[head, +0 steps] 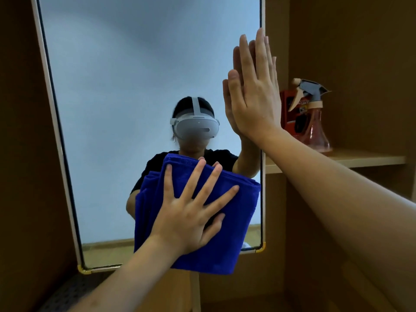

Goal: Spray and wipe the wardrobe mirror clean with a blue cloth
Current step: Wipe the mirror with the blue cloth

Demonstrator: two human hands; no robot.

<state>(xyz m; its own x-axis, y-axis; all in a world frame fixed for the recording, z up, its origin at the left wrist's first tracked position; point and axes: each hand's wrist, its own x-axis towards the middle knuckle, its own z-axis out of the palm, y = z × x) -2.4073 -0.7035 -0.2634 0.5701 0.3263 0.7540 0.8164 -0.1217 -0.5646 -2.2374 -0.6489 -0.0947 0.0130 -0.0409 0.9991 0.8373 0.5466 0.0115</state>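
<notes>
A tall mirror [117, 91] with a pale frame fills the left and middle of the view. A folded blue cloth [231, 226] lies flat against its lower right part. My left hand [189, 212] presses on the cloth with fingers spread wide. My right hand [254, 93] rests flat on the mirror's right edge, fingers straight and together, holding nothing. A pink spray bottle [315, 122] with a grey and cream trigger stands on the shelf to the right, untouched.
A wooden shelf [369, 159] carries the bottle and a red box [290, 111] behind it. Brown wardrobe panels [360, 41] flank the mirror on both sides. The mirror reflects a person wearing a headset.
</notes>
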